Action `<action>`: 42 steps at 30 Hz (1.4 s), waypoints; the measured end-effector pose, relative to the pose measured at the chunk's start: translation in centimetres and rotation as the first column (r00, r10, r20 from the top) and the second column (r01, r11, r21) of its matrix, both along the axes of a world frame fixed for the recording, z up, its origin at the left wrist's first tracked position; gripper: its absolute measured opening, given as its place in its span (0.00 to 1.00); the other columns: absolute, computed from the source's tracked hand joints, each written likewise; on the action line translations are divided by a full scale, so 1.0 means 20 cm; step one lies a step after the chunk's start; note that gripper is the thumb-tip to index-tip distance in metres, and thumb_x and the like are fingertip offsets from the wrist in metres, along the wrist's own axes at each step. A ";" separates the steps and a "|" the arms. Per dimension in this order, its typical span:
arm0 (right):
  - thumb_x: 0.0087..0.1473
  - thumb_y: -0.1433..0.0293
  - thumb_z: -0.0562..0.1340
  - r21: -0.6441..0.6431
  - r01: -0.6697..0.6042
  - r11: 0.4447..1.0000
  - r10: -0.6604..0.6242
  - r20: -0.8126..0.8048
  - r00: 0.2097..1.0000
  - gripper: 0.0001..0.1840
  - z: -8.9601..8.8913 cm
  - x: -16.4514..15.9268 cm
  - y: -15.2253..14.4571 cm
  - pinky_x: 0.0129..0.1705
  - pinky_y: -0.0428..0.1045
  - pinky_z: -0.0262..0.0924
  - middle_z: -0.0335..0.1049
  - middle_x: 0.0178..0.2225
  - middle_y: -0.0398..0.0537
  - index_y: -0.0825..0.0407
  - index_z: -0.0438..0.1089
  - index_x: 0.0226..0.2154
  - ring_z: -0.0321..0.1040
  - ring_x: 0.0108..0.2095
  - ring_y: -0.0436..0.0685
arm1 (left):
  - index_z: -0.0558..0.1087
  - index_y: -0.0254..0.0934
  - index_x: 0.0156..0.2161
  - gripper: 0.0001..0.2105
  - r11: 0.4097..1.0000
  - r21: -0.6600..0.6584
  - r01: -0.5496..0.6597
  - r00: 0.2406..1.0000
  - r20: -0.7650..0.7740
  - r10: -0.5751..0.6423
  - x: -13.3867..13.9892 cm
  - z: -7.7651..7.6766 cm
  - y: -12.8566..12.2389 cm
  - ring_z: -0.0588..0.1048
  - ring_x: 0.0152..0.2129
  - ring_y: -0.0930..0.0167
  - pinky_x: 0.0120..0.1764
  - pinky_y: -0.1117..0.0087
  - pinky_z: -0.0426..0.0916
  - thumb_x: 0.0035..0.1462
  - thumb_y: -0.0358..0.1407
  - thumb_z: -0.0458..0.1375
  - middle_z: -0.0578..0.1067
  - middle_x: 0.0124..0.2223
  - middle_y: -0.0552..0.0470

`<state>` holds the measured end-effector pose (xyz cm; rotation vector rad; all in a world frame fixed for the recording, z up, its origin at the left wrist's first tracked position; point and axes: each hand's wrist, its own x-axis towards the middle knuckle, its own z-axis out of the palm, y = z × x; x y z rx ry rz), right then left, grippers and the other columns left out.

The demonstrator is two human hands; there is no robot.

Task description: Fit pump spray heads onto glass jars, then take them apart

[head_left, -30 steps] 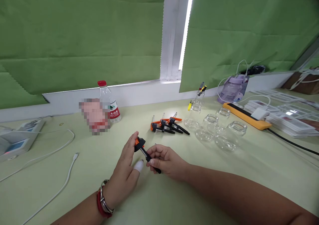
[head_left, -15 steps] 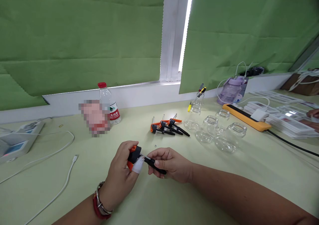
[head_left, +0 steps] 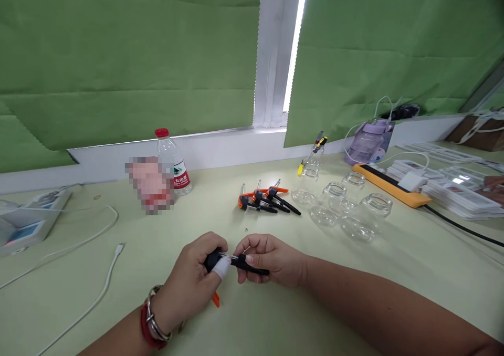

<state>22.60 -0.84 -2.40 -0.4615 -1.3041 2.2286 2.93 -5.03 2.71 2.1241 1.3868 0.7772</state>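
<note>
Black-and-orange tool (head_left: 241, 262) spans my two hands in front of me, left hand (head_left: 196, 274) mostly closed round its bulky head (head_left: 211, 261), right hand (head_left: 271, 259) half curled, pinching its slimmer handle (head_left: 259, 271), thin metal rod (head_left: 225, 254) between.

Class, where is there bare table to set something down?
Bare patches: between the loose white cable and the left hand; between the water bottle and the orange-and-black tools; between the glass jars and the right forearm. Crowded: the right side, with jars, orange power strip and stacked panels.
</note>
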 end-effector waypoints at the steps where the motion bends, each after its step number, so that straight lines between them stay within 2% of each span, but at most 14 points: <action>1: 0.50 0.62 0.64 -0.005 0.008 1.000 -0.008 0.012 1.000 0.16 0.00 0.00 0.00 0.20 0.42 0.43 0.73 0.27 0.49 0.55 0.65 0.38 0.59 0.19 0.45 | 0.65 0.38 0.30 0.03 1.000 -0.024 -0.003 1.000 0.015 0.003 0.01 0.00 0.00 0.61 0.23 0.74 0.26 0.74 0.58 0.50 0.29 0.51 0.66 0.27 0.56; 8: 0.47 0.66 0.64 -0.060 0.072 0.996 -0.072 0.013 0.997 0.13 0.03 -0.01 -0.01 0.20 0.43 0.41 0.74 0.28 0.52 0.57 0.66 0.34 0.57 0.19 0.45 | 0.63 0.38 0.28 0.02 0.984 -0.163 -0.076 0.993 0.075 0.089 0.03 -0.01 0.00 0.56 0.19 0.75 0.22 0.75 0.53 0.51 0.32 0.50 0.60 0.23 0.59; 13: 0.44 0.67 0.66 -0.026 0.104 0.994 -0.104 0.031 0.994 0.14 0.04 -0.01 -0.03 0.21 0.43 0.41 0.73 0.28 0.50 0.57 0.67 0.34 0.54 0.19 0.44 | 0.62 0.38 0.28 0.01 0.974 -0.208 -0.090 0.988 0.106 0.114 0.04 -0.01 -0.01 0.56 0.20 0.75 0.22 0.76 0.53 0.49 0.32 0.50 0.61 0.23 0.59; 24: 0.46 0.63 0.66 0.019 0.090 0.996 -0.091 0.061 0.994 0.16 0.03 -0.03 -0.05 0.21 0.43 0.42 0.71 0.27 0.47 0.56 0.65 0.33 0.52 0.19 0.43 | 0.62 0.39 0.29 0.04 0.983 -0.163 -0.089 0.993 0.057 0.099 0.05 -0.03 -0.02 0.60 0.21 0.73 0.24 0.74 0.55 0.45 0.28 0.50 0.67 0.24 0.58; 30: 0.51 0.59 0.61 0.144 0.079 0.986 -0.098 0.129 0.987 0.16 0.03 -0.05 -0.07 0.21 0.43 0.44 0.70 0.25 0.43 0.54 0.63 0.34 0.50 0.18 0.43 | 0.61 0.39 0.31 0.05 0.992 -0.128 -0.002 1.000 0.010 0.003 0.03 -0.03 -0.03 0.63 0.23 0.72 0.26 0.72 0.58 0.47 0.27 0.49 0.68 0.26 0.56; 32: 0.52 0.58 0.60 0.169 0.089 0.982 -0.116 0.156 0.981 0.15 0.04 -0.05 -0.08 0.20 0.43 0.43 0.69 0.23 0.42 0.54 0.62 0.33 0.49 0.17 0.43 | 0.62 0.40 0.33 0.06 0.988 -0.145 0.045 0.998 0.051 -0.038 0.03 -0.01 -0.04 0.65 0.24 0.72 0.26 0.72 0.59 0.48 0.28 0.50 0.68 0.27 0.56; 34: 0.53 0.58 0.59 0.180 0.121 0.976 -0.152 0.175 0.973 0.14 0.05 -0.06 -0.08 0.20 0.43 0.42 0.68 0.22 0.41 0.53 0.61 0.32 0.47 0.17 0.43 | 0.61 0.40 0.40 0.11 0.983 -0.164 0.078 0.990 0.133 -0.057 0.03 0.00 -0.05 0.67 0.24 0.72 0.27 0.72 0.62 0.48 0.30 0.52 0.69 0.31 0.56; 37: 0.54 0.62 0.58 0.222 0.186 0.957 -0.237 0.229 0.944 0.11 0.07 -0.07 -0.09 0.20 0.43 0.43 0.68 0.22 0.41 0.53 0.61 0.30 0.46 0.17 0.43 | 0.57 0.42 0.49 0.22 0.984 -0.170 0.062 0.969 0.246 -0.019 0.03 0.00 -0.07 0.69 0.25 0.73 0.27 0.71 0.65 0.48 0.33 0.55 0.68 0.39 0.52; 42: 0.55 0.66 0.55 0.325 0.227 0.918 -0.330 0.308 0.892 0.07 0.05 -0.07 -0.09 0.19 0.42 0.42 0.69 0.23 0.42 0.52 0.62 0.29 0.46 0.18 0.44 | 0.51 0.45 0.54 0.28 0.979 -0.202 0.036 0.957 0.289 0.024 0.03 -0.04 -0.07 0.71 0.31 0.70 0.33 0.66 0.69 0.49 0.35 0.57 0.64 0.45 0.49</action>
